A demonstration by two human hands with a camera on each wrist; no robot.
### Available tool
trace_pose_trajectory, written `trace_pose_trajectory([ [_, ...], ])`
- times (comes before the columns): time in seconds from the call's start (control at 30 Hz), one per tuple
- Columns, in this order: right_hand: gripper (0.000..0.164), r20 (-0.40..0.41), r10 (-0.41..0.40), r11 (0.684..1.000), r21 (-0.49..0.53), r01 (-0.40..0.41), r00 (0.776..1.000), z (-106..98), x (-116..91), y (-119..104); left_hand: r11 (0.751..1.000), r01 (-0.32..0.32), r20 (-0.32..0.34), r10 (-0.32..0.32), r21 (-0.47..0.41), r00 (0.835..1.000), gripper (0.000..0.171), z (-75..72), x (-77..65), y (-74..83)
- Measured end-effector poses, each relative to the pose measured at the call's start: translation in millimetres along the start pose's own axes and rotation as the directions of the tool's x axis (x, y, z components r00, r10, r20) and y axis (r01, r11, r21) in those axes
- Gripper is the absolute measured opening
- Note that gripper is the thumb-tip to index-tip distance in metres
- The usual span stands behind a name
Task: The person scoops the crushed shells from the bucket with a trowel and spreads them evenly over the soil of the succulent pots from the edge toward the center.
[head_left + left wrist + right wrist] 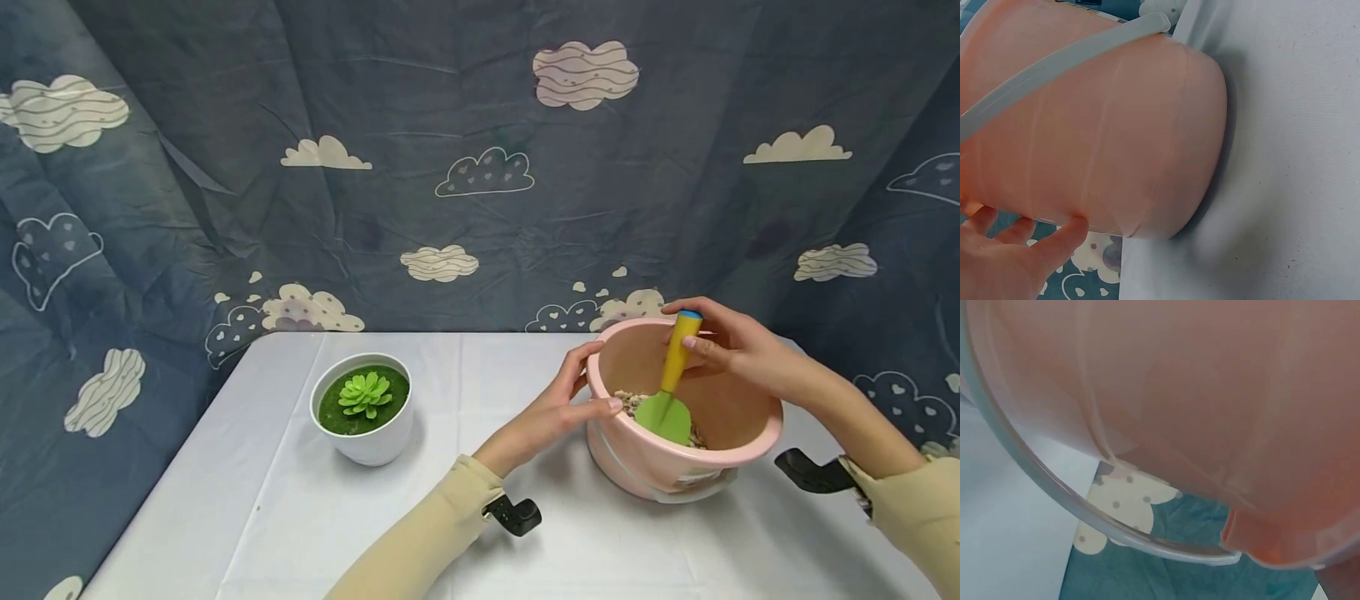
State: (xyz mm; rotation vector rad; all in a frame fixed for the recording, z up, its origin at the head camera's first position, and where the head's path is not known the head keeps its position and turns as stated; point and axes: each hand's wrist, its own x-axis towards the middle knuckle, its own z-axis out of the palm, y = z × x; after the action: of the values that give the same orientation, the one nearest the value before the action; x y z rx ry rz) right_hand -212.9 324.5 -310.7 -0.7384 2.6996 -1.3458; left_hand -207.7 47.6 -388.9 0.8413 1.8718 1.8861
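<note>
A pink bucket (615, 467) stands on the table's right half, with pale crumbly bits (632, 402) at its bottom. My left hand (553, 410) grips its left rim, thumb lying along the near edge; in the left wrist view the fingers (1066, 240) rest against the outer wall. Over the bucket's mouth, my right hand (738, 350) holds a toy shovel (677, 358) by its yellow, blue-tipped handle. The shovel's green blade (664, 418) points down into the bucket, close over the bits. In the right wrist view the bucket wall (1197, 394) hides most of the hand.
On the left of the white-covered table (292, 533) is a white pot (375, 446) with a green succulent (365, 393). The bucket's pale carrying handle (1063, 65) hangs down its near side. A dark cloud-patterned cloth (480, 225) rises behind the table.
</note>
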Motion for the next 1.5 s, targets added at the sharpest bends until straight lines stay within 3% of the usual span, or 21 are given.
trace_pose_trajectory([
  [0.13,0.042,-0.115,0.021,0.997,-0.074,-0.030,0.993,-6.4,-3.6,-2.3,1.000,-0.009,0.004,0.009,-0.003,1.000,0.077,0.3,0.0,0.9],
  [0.3,0.040,-0.259,0.026,0.986,-0.151,-0.067,0.965,-10.6,-10.6,-5.1,1.000,-0.014,0.000,0.014,-0.006,1.000,0.076,0.1,0.2,0.8],
  [0.6,0.040,-0.357,-0.031,0.985,-0.171,-0.033,0.933,-8.3,-27.0,-3.7,1.000,-0.016,-0.002,0.016,-0.012,1.000,0.075,-0.6,1.2,-0.7],
  [0.77,0.036,-0.355,-0.007,0.974,-0.216,-0.074,0.935,-3.7,-32.7,-3.3,1.000,-0.015,-0.004,0.015,-0.016,1.000,0.074,-0.4,1.6,-1.0],
  [1.2,0.031,-0.263,0.043,0.962,-0.250,-0.111,0.964,7.9,-27.6,1.3,1.000,0.001,-0.004,-0.001,-0.022,1.000,0.075,1.7,0.6,-4.1],
  [1.4,0.029,-0.194,0.026,0.974,-0.214,-0.068,0.981,6.9,-21.6,0.5,1.000,-0.012,-0.011,0.011,-0.016,1.000,0.074,1.4,1.3,-3.3],
  [1.5,0.029,-0.120,0.008,0.989,-0.148,-0.026,0.993,5.8,-16.7,-0.1,1.000,-0.012,-0.010,0.011,-0.017,1.000,0.075,0.5,1.8,-2.5],
])
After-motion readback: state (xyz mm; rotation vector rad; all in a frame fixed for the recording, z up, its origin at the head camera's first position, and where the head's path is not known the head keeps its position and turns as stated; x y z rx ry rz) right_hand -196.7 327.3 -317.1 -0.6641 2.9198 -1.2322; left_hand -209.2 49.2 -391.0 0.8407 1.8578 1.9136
